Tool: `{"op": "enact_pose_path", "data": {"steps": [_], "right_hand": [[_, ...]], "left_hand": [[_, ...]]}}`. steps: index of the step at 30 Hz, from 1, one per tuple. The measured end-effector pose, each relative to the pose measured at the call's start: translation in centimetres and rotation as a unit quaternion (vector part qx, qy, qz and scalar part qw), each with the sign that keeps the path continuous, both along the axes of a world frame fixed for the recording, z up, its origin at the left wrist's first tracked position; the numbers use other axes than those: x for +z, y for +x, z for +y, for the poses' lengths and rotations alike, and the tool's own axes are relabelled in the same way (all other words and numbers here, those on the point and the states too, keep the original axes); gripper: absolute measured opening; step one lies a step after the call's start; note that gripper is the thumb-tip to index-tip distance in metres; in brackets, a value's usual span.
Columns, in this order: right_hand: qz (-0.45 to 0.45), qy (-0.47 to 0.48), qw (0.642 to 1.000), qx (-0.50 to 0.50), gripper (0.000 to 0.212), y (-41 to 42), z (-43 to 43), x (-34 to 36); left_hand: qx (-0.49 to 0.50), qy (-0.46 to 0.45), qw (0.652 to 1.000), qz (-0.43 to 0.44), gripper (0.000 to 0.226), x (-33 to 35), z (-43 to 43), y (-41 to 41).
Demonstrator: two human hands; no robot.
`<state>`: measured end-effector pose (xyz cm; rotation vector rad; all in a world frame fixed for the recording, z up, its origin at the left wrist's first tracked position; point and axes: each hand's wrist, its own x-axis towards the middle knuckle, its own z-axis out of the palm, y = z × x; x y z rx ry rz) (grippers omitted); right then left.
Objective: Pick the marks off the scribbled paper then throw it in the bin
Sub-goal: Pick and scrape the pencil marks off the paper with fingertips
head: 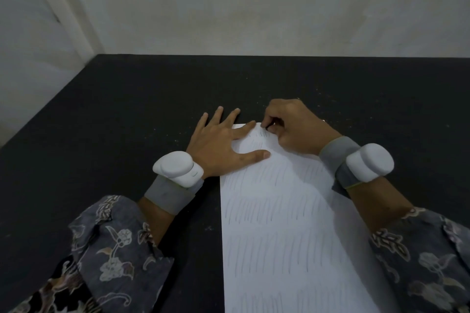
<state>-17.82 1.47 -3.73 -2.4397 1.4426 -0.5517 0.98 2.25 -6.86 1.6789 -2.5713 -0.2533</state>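
Observation:
A white sheet of paper covered in rows of faint pencil strokes lies on the black table and runs off the bottom of the view. My left hand lies flat with its fingers spread. Its index finger and thumb press on the sheet's far left corner, while the other fingers rest on the table. My right hand is curled at the sheet's far edge. Thumb and fingertips pinch a small dark object against the paper; most of it is hidden by the fingers.
The table meets a pale wall at its far edge, and its left edge drops off beside a white frame. Small pale crumbs speckle the dark surface around the hands. No bin is in view.

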Motion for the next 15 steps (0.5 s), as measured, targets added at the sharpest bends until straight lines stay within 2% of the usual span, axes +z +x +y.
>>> {"op": "enact_pose_path", "data": {"steps": [5, 9, 15], "right_hand": [[-0.011, 0.016, 0.999, -0.037, 0.022, -1.3, -0.2, 0.3], [-0.012, 0.005, 1.0, -0.008, 0.017, -0.1, 0.0, 0.0], [0.004, 0.011, 1.0, -0.027, 0.017, -0.7, 0.0, 0.4]], "left_hand": [[0.004, 0.0, 1.0, 0.001, 0.106, 0.1, 0.0, -0.1], [0.004, 0.001, 1.0, 0.007, 0.106, 0.2, 0.2, 0.0], [0.005, 0.009, 1.0, 0.0, 0.095, 0.5, 0.3, -0.1]]}}
